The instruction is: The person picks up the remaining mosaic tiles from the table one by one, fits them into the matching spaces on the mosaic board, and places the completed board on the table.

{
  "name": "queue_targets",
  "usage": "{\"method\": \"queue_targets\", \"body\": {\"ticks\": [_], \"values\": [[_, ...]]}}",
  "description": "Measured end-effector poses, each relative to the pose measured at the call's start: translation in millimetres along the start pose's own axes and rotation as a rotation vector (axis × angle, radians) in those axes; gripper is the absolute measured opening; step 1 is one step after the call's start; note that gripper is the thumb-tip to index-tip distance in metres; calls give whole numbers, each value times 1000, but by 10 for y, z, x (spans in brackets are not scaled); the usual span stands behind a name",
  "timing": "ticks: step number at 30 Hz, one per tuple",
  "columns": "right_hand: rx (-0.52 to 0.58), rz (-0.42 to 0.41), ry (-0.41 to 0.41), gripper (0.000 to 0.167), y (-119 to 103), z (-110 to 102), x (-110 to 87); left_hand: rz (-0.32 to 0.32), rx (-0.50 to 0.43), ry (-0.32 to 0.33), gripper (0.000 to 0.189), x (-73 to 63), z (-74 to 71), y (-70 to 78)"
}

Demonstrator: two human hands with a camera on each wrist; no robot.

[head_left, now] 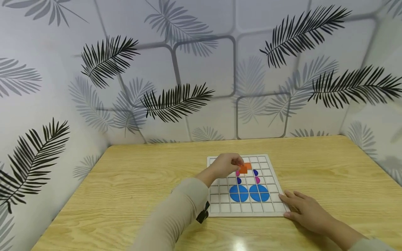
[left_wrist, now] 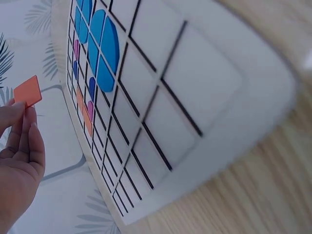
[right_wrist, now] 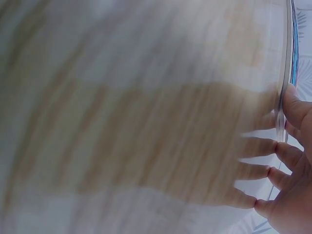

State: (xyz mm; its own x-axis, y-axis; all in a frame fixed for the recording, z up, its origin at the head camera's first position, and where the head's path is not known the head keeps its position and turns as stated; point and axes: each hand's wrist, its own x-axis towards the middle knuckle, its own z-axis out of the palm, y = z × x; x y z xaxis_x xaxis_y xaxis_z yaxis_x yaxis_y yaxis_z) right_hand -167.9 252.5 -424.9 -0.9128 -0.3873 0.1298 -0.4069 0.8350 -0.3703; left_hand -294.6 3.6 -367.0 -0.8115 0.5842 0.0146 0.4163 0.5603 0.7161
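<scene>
My left hand (head_left: 225,165) pinches a flat orange square tile (head_left: 243,169) between thumb and fingers, above the upper part of a white grid board (head_left: 216,210). In the left wrist view the tile (left_wrist: 28,91) is held clear of the board. On the board lie two blue discs (head_left: 238,193) made of quarter pieces, with small pink (head_left: 258,180) and dark blue (head_left: 255,172) rounded pieces above them. Orange squares (left_wrist: 87,121) sit in cells near the top, partly hidden in the head view. My right hand (head_left: 306,212) touches the board's right edge, fingers spread, fingertips on the table.
The board lies flat on a light wooden table (head_left: 141,174). A wall with leaf patterns (head_left: 207,115) stands behind the table's far edge. A black device (head_left: 202,213) is at my left wrist, beside the board's lower left corner.
</scene>
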Motion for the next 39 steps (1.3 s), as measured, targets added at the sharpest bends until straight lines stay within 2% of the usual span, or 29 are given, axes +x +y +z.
{"method": "queue_targets", "body": {"ticks": [10, 18, 24, 33, 39], "values": [[6, 8, 9, 50, 7, 12, 0, -52, 52, 50, 15, 342, 161, 30], [-2, 9, 0, 50, 14, 17, 2, -59, 194, 62, 16, 525, 351, 45], [-8, 4, 11, 50, 6, 18, -1, -38, 252, 102, 19, 575, 400, 74], [-3, -15, 28, 47, -16, 7, 4, -65, 248, 113, 20, 632, 486, 89], [-4, -9, 11, 48, 3, -3, -4, -89, 193, 137, 22, 663, 500, 57]]}}
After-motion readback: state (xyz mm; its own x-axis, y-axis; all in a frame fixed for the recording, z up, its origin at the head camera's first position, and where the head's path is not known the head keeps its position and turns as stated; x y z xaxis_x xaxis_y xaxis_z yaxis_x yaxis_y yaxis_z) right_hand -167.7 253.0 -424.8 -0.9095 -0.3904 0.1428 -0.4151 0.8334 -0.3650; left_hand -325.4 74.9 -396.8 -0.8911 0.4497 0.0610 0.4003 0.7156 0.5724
